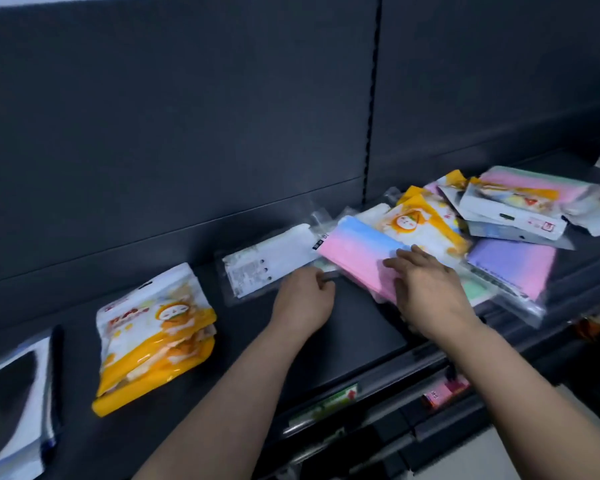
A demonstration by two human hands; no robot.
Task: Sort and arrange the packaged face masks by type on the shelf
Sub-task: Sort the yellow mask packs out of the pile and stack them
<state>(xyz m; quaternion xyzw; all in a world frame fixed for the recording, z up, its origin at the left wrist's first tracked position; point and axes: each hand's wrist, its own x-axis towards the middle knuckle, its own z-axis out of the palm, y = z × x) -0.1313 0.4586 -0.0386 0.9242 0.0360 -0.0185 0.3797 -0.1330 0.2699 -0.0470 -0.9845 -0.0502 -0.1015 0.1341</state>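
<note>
The right hand (430,289) lies flat, fingers straight, on a soft pink and blue mask pack (357,251) wrapped in shiny clear plastic. The left hand (303,299) curls and pinches that pack's thin edge. On the dark flat shelf (354,341), crinkly orange packs (153,334) sit stacked at 8 o'clock and a messy pile (513,209) lies at 2 o'clock.

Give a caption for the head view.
Right hand rests on a pink pack, left hand beside it, on the shelf.

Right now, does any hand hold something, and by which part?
The left hand pinches the left end of the pink-and-blue mask pack in clear plastic; the right hand only presses flat on it.
</note>
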